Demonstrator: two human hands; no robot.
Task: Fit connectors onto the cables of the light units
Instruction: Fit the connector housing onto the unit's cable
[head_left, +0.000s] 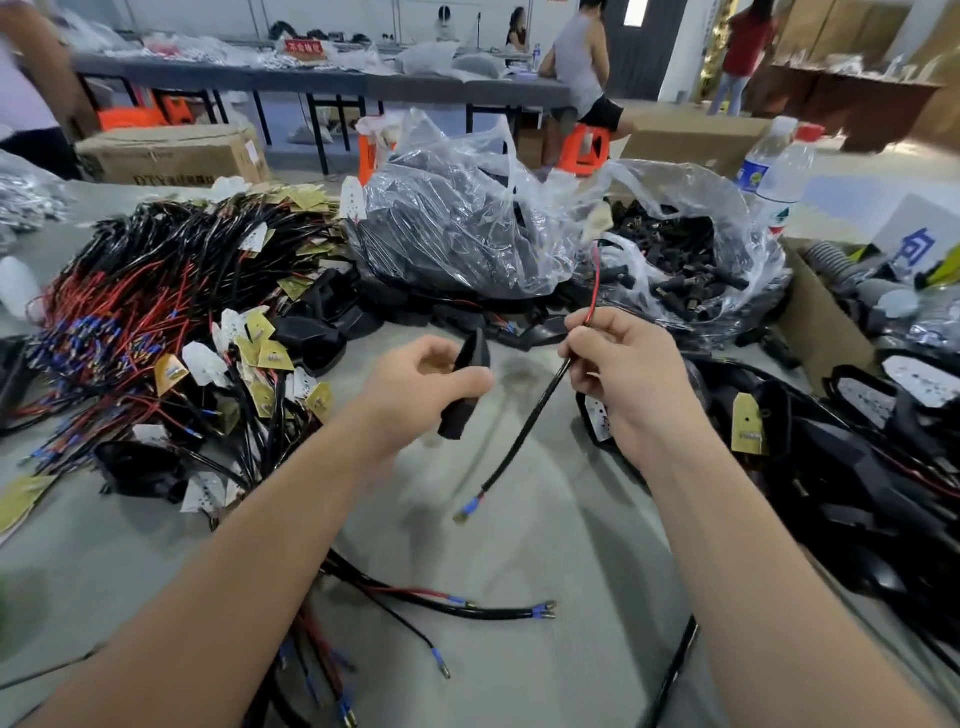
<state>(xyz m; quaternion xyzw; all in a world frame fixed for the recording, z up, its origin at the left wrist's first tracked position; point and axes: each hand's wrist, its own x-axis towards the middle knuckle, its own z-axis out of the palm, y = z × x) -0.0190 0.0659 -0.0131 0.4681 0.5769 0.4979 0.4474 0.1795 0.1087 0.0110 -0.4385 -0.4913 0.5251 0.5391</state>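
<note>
My left hand (415, 387) grips a black wedge-shaped housing (466, 391) above the middle of the table. To its right, my right hand (628, 374) pinches a black-sleeved cable (524, 431). Below the hand the cable hangs down-left and ends in a blue-collared terminal (464, 512). Above the fingers red and black wires (595, 283) rise to a small board (597, 222). A clear bag (737, 228) with several black connectors (680, 280) lies at the back right.
A big heap of wired light boards (171, 312) fills the left. Black housings lie in a bag (462, 218) behind and in a pile (841, 467) at right. Loose cables (457, 608) lie near me. Water bottles (774, 176) and a cardboard box (815, 322) stand right. People work behind.
</note>
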